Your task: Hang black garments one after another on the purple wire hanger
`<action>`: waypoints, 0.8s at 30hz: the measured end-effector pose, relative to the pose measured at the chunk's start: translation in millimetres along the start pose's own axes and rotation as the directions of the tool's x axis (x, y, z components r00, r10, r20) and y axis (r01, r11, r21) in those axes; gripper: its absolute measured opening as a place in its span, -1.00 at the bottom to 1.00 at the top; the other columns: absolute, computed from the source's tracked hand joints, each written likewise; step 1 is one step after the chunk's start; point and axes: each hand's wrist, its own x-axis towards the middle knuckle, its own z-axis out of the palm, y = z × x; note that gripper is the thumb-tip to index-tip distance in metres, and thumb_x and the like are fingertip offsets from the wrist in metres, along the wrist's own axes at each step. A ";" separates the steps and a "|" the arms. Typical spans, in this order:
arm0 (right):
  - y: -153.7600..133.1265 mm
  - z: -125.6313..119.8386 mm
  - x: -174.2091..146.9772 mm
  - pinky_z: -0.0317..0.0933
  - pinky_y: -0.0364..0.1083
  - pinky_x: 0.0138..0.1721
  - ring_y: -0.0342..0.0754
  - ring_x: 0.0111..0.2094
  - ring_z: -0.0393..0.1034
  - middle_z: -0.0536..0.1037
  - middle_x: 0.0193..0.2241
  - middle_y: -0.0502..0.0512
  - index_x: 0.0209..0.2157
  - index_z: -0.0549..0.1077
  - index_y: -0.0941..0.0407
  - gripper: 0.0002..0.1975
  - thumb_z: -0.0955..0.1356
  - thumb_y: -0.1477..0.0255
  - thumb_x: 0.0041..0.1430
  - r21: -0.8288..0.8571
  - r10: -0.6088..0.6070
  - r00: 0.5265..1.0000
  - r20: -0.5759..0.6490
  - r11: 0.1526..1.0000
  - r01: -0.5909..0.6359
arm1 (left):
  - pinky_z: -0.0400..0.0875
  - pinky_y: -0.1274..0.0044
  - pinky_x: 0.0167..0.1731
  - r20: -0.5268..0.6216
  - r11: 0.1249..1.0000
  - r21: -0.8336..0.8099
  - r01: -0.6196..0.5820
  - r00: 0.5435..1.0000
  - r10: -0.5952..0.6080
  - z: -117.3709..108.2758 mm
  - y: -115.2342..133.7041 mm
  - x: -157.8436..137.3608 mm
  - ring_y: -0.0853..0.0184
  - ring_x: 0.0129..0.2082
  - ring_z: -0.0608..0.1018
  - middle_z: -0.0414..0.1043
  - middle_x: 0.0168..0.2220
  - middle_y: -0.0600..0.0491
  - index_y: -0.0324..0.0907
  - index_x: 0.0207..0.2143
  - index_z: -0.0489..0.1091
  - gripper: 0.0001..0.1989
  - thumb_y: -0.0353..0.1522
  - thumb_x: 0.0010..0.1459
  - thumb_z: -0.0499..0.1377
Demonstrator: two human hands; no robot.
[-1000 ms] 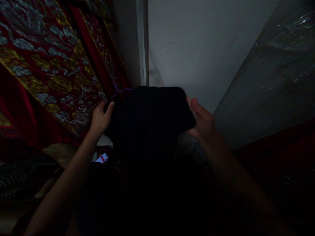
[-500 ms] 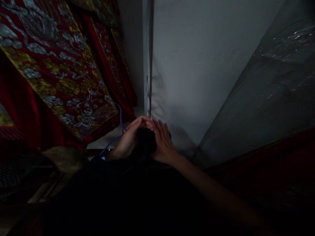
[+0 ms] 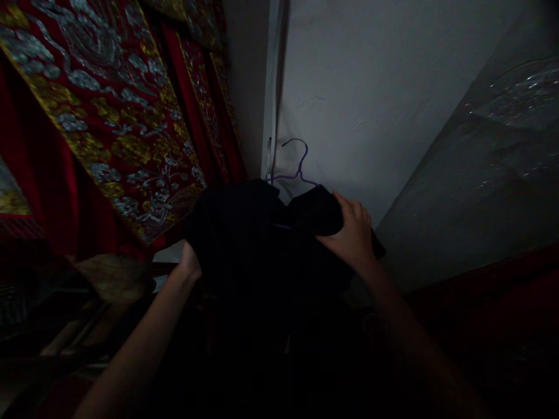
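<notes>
A dark garment (image 3: pixel 244 233) is spread over a purple clothes hanger (image 3: pixel 299 173), whose hook stands up above the collar opening. My right hand (image 3: pixel 353 233) grips the garment at its right shoulder, thumb on the near side and fingers over the top. At the left edge of the cloth is my left hand (image 3: pixel 190 261); its fingers are hidden behind or under the fabric, so their hold cannot be seen. Low light hides the lower part of the garment.
Red cloth embroidered in gold and silver (image 3: pixel 131 134) hangs at the left. A pale wall (image 3: pixel 349 87) with a vertical pipe or strip (image 3: pixel 271 87) stands ahead. Clear plastic sheeting (image 3: pixel 502 145) covers something at the right. A tan bundle (image 3: pixel 111 276) lies lower left.
My hands have moved apart, left hand leftward and right hand rightward. The dark garment is now spread on the hanger, and the hanger's hook has moved right to the middle, upright.
</notes>
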 end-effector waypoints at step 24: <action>-130.6 71.5 -140.4 0.27 -0.07 -0.28 -0.02 -0.38 0.44 0.54 -0.47 0.07 -0.44 0.46 0.10 -0.61 0.31 0.08 0.25 0.643 0.167 0.685 0.710 0.245 -0.726 | 0.57 0.39 0.04 -0.209 0.818 -0.432 0.380 0.840 -0.501 43.5 -37.8 -102.3 0.13 0.02 0.63 0.58 0.02 -0.04 -0.08 0.09 0.42 -0.46 -0.33 0.05 0.43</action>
